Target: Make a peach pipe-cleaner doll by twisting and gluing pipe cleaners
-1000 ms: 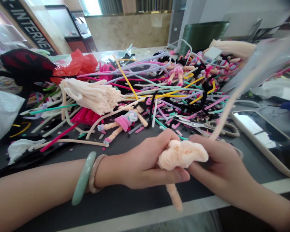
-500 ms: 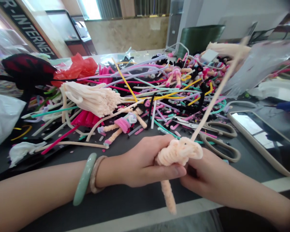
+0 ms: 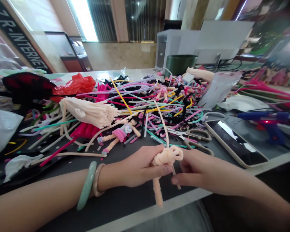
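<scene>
Dark worktable [image 3: 116,201], bearing a heap of multicoloured pipe cleaners [image 3: 145,96]; smartphone [image 3: 235,143] at right. Left hand [image 3: 132,169], closed, grips a looped peach pipe-cleaner coil [image 3: 166,158] at its thumb side; right hand [image 3: 198,169], fingers loosely open, just beside the coil. Jade bangle [image 3: 86,185] on left wrist.

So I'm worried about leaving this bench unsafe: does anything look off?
The blue glue gun beside the phone shows a lit red light, so it looks left on. Also, pipe cleaners lie in a tangled heap across the table.
</scene>
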`<state>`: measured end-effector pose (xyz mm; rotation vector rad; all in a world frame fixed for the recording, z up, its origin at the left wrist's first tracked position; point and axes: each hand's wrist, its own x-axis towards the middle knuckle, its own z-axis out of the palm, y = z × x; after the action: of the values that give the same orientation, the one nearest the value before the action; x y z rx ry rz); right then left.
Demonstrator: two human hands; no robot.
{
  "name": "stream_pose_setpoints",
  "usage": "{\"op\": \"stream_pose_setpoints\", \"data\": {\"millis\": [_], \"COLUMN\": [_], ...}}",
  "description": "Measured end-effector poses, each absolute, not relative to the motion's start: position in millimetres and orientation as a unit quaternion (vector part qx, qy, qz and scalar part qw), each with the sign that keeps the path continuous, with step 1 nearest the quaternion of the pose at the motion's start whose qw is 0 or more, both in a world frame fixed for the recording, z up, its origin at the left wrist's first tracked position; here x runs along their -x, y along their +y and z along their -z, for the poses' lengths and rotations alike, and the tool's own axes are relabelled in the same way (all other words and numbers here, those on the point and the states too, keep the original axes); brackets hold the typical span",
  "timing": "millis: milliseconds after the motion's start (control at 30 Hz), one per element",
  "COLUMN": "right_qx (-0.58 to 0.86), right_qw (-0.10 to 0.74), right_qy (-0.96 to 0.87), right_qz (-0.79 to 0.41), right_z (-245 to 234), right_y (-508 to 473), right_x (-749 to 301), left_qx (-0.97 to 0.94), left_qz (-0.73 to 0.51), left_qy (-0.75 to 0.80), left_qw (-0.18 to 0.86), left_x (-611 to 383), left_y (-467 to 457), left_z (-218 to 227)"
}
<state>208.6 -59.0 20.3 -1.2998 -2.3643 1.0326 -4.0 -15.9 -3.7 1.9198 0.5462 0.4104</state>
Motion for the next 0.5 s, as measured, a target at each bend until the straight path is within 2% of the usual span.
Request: {"op": "stream_pose_setpoints", "data": {"millis": [100,233,333,433,500], "right_qx": [0.462,0.574,0.677,0.732,0.748], "right_qw": [0.094,0.097,0.108,0.112,0.118], "right_qy": [-0.8,-0.805,-0.726,-0.658,-0.64], "right_qz": [-0.371,-0.112,0.054,0.133,0.131], "right_z": [-27.7,-31.0,-32.0,-28.5,-21.6], "right_y": [-59.6,-52.1,-49.7,-55.1,-60.6], "right_x": [-228.4,-283.3,-341.1,-394.7,-421.8], "left_qx": [-0.787,-0.745,-0.717,-0.691,-0.686], "left_qz": [-0.163,-0.214,-0.248,-0.215,-0.212], "left_qy": [0.25,0.33,0.356,0.368,0.357], "left_qw": [0.54,0.539,0.546,0.584,0.597], "left_x": [3.6,1.9,0.4,-0.4,-0.6], "left_y": [-18.0,-18.7,-18.4,-18.4,-18.2], "left_z": [5.4,9.4,10.9,12.0,12.5]}}
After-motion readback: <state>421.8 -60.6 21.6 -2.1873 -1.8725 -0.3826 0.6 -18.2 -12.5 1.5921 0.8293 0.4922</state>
